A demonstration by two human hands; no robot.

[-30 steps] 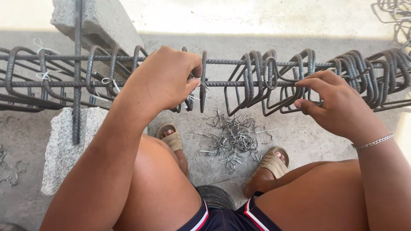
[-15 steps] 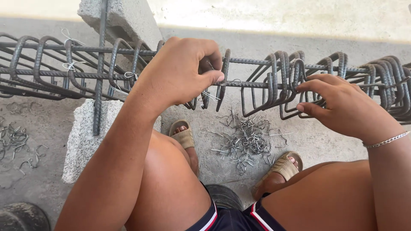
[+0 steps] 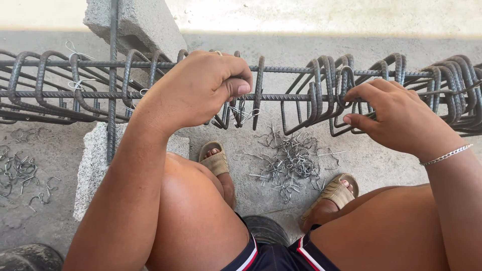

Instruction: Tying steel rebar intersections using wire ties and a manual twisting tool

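A long rebar cage (image 3: pixel 291 96) of ribbed bars and bent stirrups lies across the view at knee height. My left hand (image 3: pixel 201 90) is closed over the top bar and a stirrup, with thin tie wire (image 3: pixel 242 114) hanging just below its fingers. One separate stirrup (image 3: pixel 259 85) stands upright right beside my left thumb. My right hand (image 3: pixel 396 120) pinches a stirrup (image 3: pixel 345 88) at the edge of a tight bunch of stirrups further right. A bracelet sits on my right wrist.
A pile of bent wire ties (image 3: pixel 288 163) lies on the concrete floor between my sandalled feet (image 3: pixel 216 160). More ties (image 3: pixel 20 170) are scattered at the left. Grey concrete blocks (image 3: pixel 135 25) (image 3: pixel 93 160) support the cage. A dark round object (image 3: pixel 30 257) sits bottom left.
The view has shifted, so cage and blocks sit a little further right. My left hand stays closed on the same spot of the cage, and my right hand keeps its pinch.
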